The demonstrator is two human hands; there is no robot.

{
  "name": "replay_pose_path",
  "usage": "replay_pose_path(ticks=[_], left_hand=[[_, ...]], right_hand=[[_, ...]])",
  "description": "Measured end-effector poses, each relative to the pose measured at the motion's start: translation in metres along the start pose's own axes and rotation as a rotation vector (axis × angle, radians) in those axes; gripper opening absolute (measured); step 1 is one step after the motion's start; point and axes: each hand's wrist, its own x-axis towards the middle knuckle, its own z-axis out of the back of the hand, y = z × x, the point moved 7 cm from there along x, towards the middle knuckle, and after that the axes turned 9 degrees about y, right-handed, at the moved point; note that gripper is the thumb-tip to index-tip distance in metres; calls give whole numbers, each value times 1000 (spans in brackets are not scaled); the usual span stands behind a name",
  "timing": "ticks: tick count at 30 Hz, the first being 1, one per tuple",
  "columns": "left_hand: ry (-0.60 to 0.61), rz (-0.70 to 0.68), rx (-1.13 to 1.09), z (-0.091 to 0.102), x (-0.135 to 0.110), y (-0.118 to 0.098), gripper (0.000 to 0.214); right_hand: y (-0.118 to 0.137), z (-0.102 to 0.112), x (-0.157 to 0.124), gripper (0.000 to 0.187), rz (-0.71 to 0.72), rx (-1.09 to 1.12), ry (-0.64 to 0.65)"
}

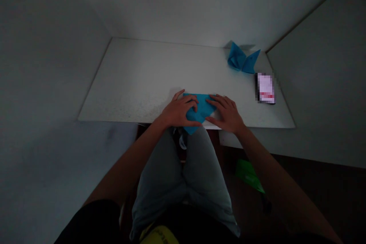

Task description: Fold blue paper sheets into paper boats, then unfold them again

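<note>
A blue sheet of paper, partly folded, lies at the near edge of the white table, one corner hanging over the edge. My left hand rests on its left side, fingers curled and pressing the paper down. My right hand lies flat on its right side with fingers stretched out over the fold.
Two folded blue paper shapes stand at the table's far right corner. A phone lies near the right edge. A green object is on the dark floor at right. White walls enclose the table on three sides.
</note>
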Motion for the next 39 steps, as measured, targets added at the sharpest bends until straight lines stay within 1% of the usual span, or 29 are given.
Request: replay_pose_path(ticks=[6, 9, 12, 16, 22, 25, 28, 33, 35, 38, 39], left_hand=[[-21, -18, 55, -2, -3, -3, 77], [3, -26, 77, -4, -4, -7, 81], [46, -28, 100, -6, -6, -10, 77], [54, -25, 101, -4, -12, -9, 69], [56, -51, -34, 4, -24, 1, 53], [54, -31, -40, 9, -34, 6, 48], [22, 11, -50, 14, -42, 12, 41], [-29, 56, -86, 16, -47, 20, 20], [-68, 95, -83, 17, -47, 24, 14], [-133, 174, -67, 21, -47, 29, 16], [-151, 207, -60, 22, -47, 31, 17]], right_hand=[[-3, 0, -3, 76, -6, -30, -19], [-4, 1, -5, 80, -3, -40, -44], [-3, 3, -7, 80, 7, -32, -63], [-3, 4, -8, 78, -1, -8, -60], [0, 7, -8, 79, 53, 49, -50], [0, 7, -8, 75, 61, 76, -33], [-1, 7, -9, 70, 60, 94, -20], [-2, 7, -8, 62, 30, 107, -14], [-2, 7, -6, 54, 32, 128, -31], [-6, 10, -4, 34, 18, 180, -82], [-8, 11, -3, 30, 6, 197, -102]])
